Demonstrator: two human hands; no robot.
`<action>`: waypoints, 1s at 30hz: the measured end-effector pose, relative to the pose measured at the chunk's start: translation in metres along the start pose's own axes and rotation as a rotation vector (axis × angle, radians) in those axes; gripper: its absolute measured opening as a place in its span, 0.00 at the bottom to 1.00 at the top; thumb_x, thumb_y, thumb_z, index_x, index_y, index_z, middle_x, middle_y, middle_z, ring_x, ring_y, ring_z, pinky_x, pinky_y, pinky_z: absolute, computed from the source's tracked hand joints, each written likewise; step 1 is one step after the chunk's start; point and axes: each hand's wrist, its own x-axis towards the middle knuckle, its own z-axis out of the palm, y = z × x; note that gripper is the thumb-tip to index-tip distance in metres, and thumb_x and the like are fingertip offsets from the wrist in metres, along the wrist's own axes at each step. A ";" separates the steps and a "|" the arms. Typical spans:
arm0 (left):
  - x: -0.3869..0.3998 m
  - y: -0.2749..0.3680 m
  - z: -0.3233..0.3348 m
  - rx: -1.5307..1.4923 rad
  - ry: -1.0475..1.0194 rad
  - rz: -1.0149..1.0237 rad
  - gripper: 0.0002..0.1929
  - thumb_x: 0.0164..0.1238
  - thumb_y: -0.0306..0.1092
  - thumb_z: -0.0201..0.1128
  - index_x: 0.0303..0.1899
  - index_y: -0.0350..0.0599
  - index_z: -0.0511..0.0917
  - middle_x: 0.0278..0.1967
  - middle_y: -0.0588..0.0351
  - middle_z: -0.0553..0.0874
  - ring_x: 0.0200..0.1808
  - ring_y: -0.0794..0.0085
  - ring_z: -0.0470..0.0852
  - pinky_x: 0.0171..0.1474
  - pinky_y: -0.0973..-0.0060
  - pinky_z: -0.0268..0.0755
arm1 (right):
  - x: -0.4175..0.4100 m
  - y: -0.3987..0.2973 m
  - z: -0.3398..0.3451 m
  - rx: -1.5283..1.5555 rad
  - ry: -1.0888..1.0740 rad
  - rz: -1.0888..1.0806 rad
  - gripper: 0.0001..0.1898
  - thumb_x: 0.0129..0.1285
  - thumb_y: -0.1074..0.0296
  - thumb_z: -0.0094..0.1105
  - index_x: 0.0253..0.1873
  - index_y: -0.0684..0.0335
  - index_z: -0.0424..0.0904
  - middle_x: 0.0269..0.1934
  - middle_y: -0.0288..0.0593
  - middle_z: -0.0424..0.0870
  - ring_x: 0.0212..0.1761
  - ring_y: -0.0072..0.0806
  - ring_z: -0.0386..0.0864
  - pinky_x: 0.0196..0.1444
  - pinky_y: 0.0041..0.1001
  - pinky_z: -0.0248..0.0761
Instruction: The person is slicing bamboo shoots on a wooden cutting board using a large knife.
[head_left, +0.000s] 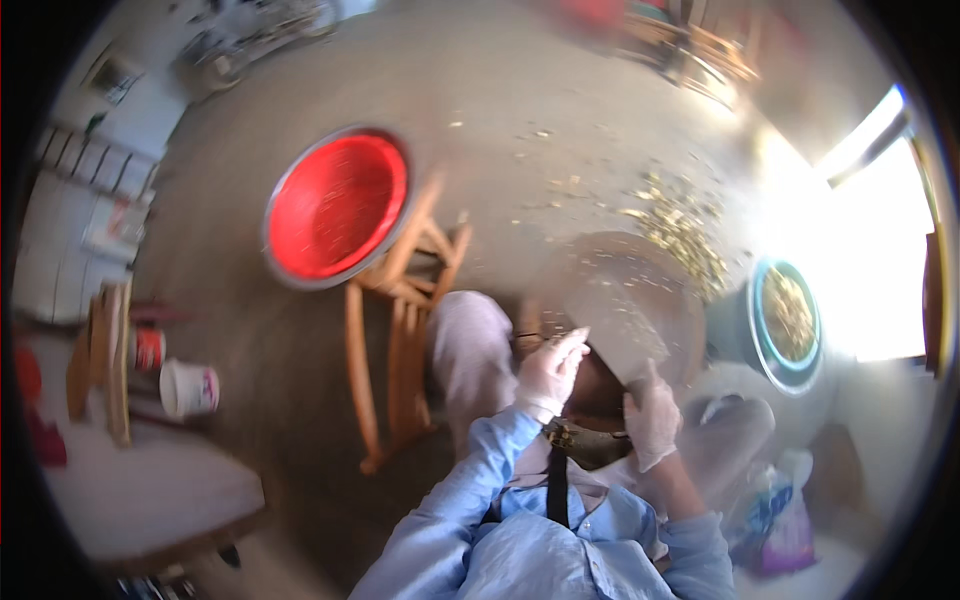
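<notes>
My right hand (654, 420), in a thin clear glove, grips the handle of a broad-bladed cleaver (619, 326). Small pale bits stick to the blade, which slants up and left from the hand. To its left, my gloved left hand (553, 371) is beside the blade's lower edge, fingers bent; whether it holds anything is too blurred to tell. Beneath the blade is a reddish-brown surface (596, 394), partly covered by it. A wide round brownish basin or board (686, 322) lies around and beyond the blade, strewn with pale bits.
A red basin (337, 206) rests on a wooden chair (409, 300) to the left. Chopped pale pieces (679, 232) lie on the floor ahead. At right stands a teal bucket (757, 337) holding a basin of shredded material (787, 315). A plastic bag (787, 525) sits lower right, a table (165, 495) lower left.
</notes>
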 end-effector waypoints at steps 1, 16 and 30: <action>0.004 -0.003 0.005 0.050 0.006 0.016 0.13 0.71 0.31 0.60 0.54 0.45 0.82 0.43 0.52 0.89 0.44 0.64 0.89 0.49 0.70 0.80 | 0.000 -0.004 -0.005 -0.036 -0.011 -0.040 0.33 0.54 0.70 0.63 0.67 0.67 0.67 0.44 0.53 0.80 0.47 0.50 0.78 0.50 0.43 0.72; 0.068 -0.027 0.032 0.482 -0.252 0.108 0.14 0.66 0.28 0.59 0.51 0.39 0.83 0.39 0.51 0.84 0.40 0.61 0.83 0.44 0.67 0.76 | 0.051 0.205 -0.126 1.011 0.514 0.834 0.18 0.67 0.76 0.50 0.61 0.74 0.72 0.44 0.51 0.83 0.36 0.29 0.84 0.40 0.26 0.81; 0.087 0.025 0.029 0.489 -0.429 -0.292 0.17 0.68 0.25 0.58 0.57 0.41 0.81 0.40 0.53 0.84 0.39 0.70 0.83 0.45 0.73 0.78 | 0.079 0.373 -0.090 1.702 0.387 1.472 0.22 0.66 0.72 0.57 0.62 0.72 0.65 0.63 0.58 0.69 0.63 0.47 0.72 0.66 0.44 0.70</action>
